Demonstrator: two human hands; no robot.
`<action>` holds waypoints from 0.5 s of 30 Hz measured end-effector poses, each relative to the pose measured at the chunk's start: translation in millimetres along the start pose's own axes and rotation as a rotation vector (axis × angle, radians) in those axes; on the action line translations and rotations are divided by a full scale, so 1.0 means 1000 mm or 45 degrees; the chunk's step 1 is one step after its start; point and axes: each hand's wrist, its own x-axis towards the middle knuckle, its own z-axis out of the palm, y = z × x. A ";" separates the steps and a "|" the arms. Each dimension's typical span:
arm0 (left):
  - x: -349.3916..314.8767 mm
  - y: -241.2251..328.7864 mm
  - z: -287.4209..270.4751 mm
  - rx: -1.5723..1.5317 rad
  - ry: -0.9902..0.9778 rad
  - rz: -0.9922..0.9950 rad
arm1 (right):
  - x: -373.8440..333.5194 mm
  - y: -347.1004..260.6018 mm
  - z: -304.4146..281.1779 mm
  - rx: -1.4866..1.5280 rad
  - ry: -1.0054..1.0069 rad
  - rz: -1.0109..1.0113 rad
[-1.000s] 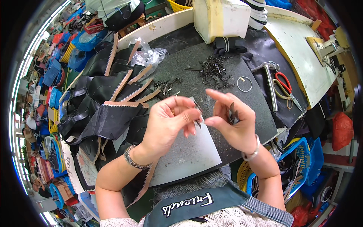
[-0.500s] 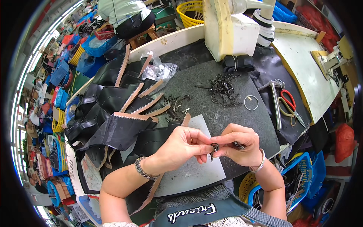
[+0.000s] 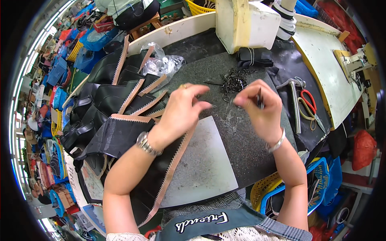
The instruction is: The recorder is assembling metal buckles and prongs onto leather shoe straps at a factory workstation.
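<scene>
My left hand (image 3: 181,110) is held over the work table with its thumb and fingers apart and nothing visible between them. Its fingers hide the spot where a smaller heap of dark metal pieces lay. To the right, my right hand (image 3: 263,108) has its fingers curled around a small dark metal piece (image 3: 261,100), whose exact kind I cannot make out. Just beyond its fingertips lies a tangled heap of dark metal buckles (image 3: 234,80). Black leather pieces (image 3: 108,96) with tan zigzag-cut edges are piled beside my left hand. A pale flat board (image 3: 201,168) lies below both hands.
At the right are a hammer (image 3: 294,104) and red-handled scissors (image 3: 309,100). A white machine post (image 3: 245,28) stands at the back, with a rolled black bundle (image 3: 254,57) before it. A clear plastic bag (image 3: 167,64) lies behind the leather. A blue basket (image 3: 317,176) is at lower right.
My hands were together over the pale board, pinching a dark metal buckle. They have separated and moved farther out; the left has opened, and that buckle no longer shows between them.
</scene>
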 end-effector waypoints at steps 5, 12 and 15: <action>0.018 -0.045 0.012 0.294 0.016 0.072 | 0.009 0.038 0.010 -0.174 0.146 0.090; 0.015 0.002 -0.016 -0.665 0.099 -0.316 | -0.003 0.027 -0.007 -0.266 0.203 0.219; -0.012 0.022 -0.028 -1.246 0.016 -0.522 | -0.021 -0.022 0.001 -0.256 -0.092 0.285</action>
